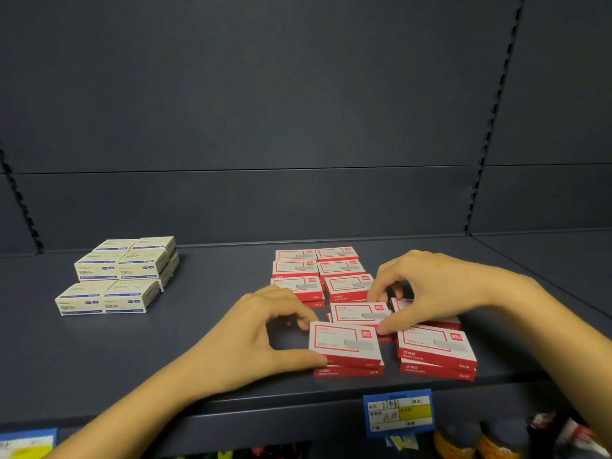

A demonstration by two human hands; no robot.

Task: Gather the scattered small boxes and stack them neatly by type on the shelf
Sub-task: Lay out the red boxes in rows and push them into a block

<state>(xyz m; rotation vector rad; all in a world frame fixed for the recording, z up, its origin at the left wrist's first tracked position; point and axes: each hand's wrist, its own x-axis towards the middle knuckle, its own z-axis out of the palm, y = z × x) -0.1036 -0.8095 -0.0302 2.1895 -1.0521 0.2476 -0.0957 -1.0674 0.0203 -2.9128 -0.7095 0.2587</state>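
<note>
On shelf (198, 313), your left hand (261, 336) pinched front red box (344, 341) at left edge; your right hand (433, 286) pinched second red box (359, 312) behind it. White boxes (119, 273) sat stacked well left.

Left hand (265, 329) pinching red box (344, 342), right hand (430, 286) gripping another box (359, 313), shelf (198, 342)

My left hand (265, 329) pinches near red box (344, 341), thumb nearside | my right hand (427, 289), farther right, pinches far red box (359, 313)
</note>
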